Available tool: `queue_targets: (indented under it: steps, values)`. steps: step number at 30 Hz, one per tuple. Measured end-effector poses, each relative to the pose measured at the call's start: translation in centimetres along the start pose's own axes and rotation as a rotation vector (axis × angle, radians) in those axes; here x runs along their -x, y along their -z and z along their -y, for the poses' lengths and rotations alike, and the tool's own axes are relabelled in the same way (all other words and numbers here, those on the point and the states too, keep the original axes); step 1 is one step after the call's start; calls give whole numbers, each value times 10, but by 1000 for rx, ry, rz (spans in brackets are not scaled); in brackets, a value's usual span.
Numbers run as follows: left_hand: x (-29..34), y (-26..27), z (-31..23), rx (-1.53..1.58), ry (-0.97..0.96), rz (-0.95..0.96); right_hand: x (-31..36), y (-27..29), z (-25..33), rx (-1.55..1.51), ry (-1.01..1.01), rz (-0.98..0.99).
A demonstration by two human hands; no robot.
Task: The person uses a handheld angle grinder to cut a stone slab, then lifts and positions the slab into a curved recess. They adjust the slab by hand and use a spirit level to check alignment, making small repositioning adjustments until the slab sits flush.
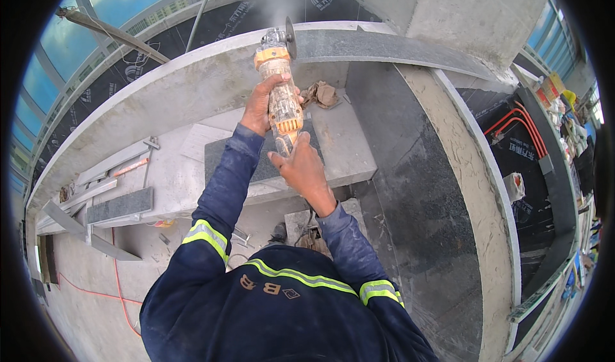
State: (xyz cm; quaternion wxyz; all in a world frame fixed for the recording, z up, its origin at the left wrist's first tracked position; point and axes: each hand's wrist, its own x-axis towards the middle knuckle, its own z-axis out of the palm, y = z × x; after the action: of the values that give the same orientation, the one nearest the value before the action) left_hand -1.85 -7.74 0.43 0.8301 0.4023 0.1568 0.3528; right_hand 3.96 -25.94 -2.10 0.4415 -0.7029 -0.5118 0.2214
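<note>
Yellow casing, heavily caked with pale dried splatter, covers the grinder (282,102), a rounded, tube-like tool with slotted vents toward its rear. It is held over the low concrete ledge (346,150), with its head at the top of the curved concrete wall (173,90). Its long axis runs away from the person, head at the far end and leaning slightly left. The thin round disc (290,38) stands on edge at the tool's right side, by the left end of the grey stone strip (384,47); contact between disc and strip cannot be confirmed. Pale dust (278,3) hangs beyond the head.

Both hands are closed on the tool. The left hand (258,106) wraps the middle of the casing; the right hand (307,171) is curled around the rear end.

On the ledge lie a dark, speckled flat slab (227,159) and a crumpled brown wad (320,95). Straight metal bars (115,160) lie farther left. At right stands a broad, dark stone panel (416,150).

White printed characters and round logos mark the black sheeting (224,25). The navy jacket (269,311) bears brownish lettering, a diamond-shaped emblem and reflective bands.
</note>
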Motion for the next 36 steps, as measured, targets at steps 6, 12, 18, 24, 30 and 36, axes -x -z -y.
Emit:
queue_targets:
  steps: [6,12,18,24,30,36]
  values:
    - [-4,0,-1,15,4,-5,-4,1,1,-7,11,-4]
    - [-16,9,-3,-42,-4,-27,-19,-5,-3,-29,13,11]
    - [-29,11,-7,-19,3,-35,-34,-8,-7,-34,-9,25]
    - [-46,21,-11,-20,12,-50,-52,-9,-5,-28,-112,91]
    - [-61,32,-18,-64,-6,-65,-66,-7,2,-52,-161,126]
    - [-67,28,-21,-106,-33,-57,-78,-13,-5,-32,-107,62]
